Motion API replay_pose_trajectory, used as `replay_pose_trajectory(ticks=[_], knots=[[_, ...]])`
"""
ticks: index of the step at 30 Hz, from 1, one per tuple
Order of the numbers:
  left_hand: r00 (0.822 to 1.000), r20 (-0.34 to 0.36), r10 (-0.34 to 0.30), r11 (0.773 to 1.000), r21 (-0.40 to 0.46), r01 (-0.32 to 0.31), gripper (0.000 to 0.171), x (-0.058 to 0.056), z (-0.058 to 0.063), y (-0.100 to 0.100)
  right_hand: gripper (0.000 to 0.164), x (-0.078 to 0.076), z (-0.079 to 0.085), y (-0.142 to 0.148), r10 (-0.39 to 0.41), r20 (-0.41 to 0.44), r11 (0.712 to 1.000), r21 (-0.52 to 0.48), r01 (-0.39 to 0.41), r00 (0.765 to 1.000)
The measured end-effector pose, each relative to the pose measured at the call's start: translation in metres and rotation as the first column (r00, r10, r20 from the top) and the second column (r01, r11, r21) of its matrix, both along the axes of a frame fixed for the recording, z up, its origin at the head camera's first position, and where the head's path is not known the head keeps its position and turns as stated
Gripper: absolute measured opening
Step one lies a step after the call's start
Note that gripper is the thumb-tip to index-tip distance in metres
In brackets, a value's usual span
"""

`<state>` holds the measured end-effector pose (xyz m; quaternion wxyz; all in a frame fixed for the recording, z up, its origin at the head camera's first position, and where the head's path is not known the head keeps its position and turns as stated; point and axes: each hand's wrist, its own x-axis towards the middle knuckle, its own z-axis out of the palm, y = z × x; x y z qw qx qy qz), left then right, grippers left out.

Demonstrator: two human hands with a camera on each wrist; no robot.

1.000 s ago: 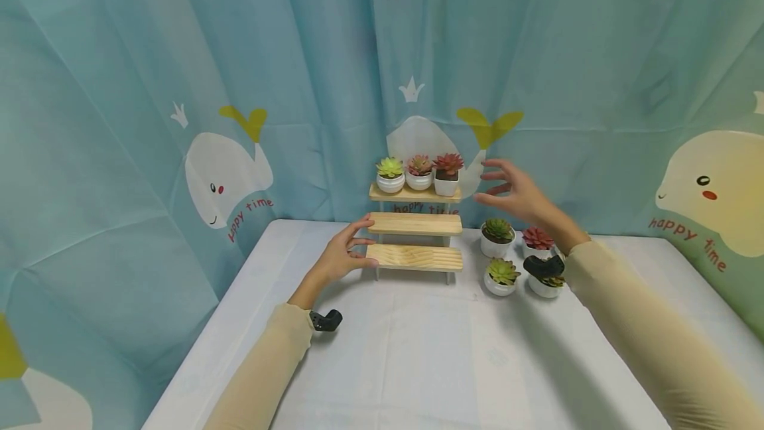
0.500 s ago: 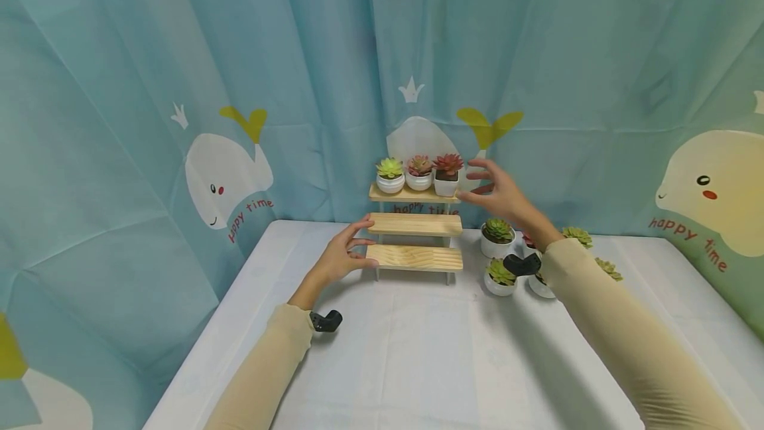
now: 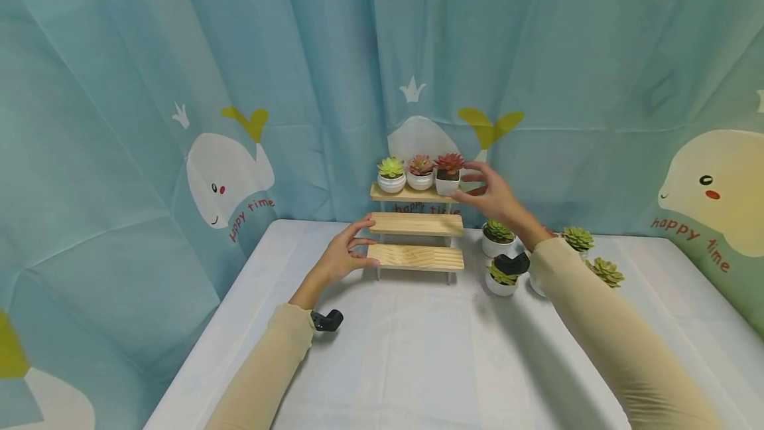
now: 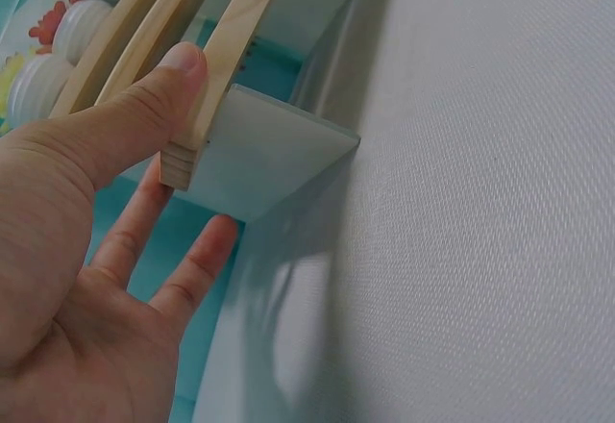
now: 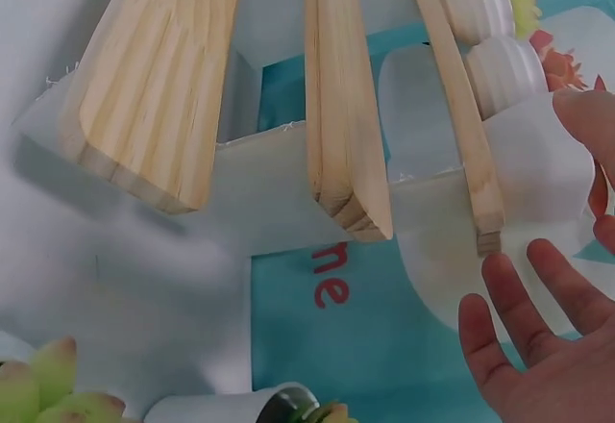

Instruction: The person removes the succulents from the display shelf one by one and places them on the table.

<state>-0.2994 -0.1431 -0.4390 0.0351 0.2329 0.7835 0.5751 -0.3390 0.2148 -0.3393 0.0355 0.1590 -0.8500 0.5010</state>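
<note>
Left hand (image 3: 334, 259): pinches the stand (image 3: 416, 223) at 9 o'clock.
Right hand (image 3: 492, 198): thumb and fingers apart beside the pot; contact I can't tell.
Red plant (image 3: 448, 176): stand's 1 o'clock; I judge positioning, next needing light fingertips.

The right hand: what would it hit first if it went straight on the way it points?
Most likely the red plant in the square white pot, at the top shelf's right end; the right hand looks so near that it may already touch it.
</note>
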Motion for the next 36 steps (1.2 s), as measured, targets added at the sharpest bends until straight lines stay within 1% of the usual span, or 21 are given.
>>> replay_pose_trajectory(ticks=[3, 7, 14, 20, 27, 36], knots=[[1.000, -0.006, -0.003, 1.000, -0.001, 0.003, 0.086, 0.000, 0.000, 0.000, 0.081, -0.004, -0.002, -0.002, -0.001, -0.008, 1.000, 0.008, 0.001, 1.000], [1.000, -0.007, -0.004, 1.000, 0.001, 0.004, 0.087, 0.000, 0.000, 0.000, 0.082, -0.007, -0.003, -0.004, -0.006, 0.003, 1.000, 0.012, 0.006, 1.000], [1.000, -0.007, -0.005, 1.000, 0.001, 0.005, 0.087, 0.000, 0.000, 0.001, 0.078, -0.010, -0.002, -0.008, -0.032, 0.002, 0.999, 0.025, 0.032, 0.999], [1.000, -0.007, -0.001, 1.000, -0.003, 0.001, 0.087, 0.000, 0.000, 0.000, 0.074, -0.012, -0.002, -0.011, -0.047, -0.007, 0.998, 0.036, 0.047, 0.999], [1.000, -0.012, -0.005, 1.000, -0.008, 0.005, 0.087, 0.000, 0.000, 0.001, 0.070, -0.013, -0.003, -0.011, -0.065, -0.002, 0.998, 0.026, 0.065, 0.998], [1.000, -0.005, 0.001, 1.000, -0.006, -0.001, 0.087, 0.001, 0.000, 0.000, 0.069, -0.014, -0.003, -0.012, -0.076, -0.006, 0.997, 0.027, 0.076, 0.997]])
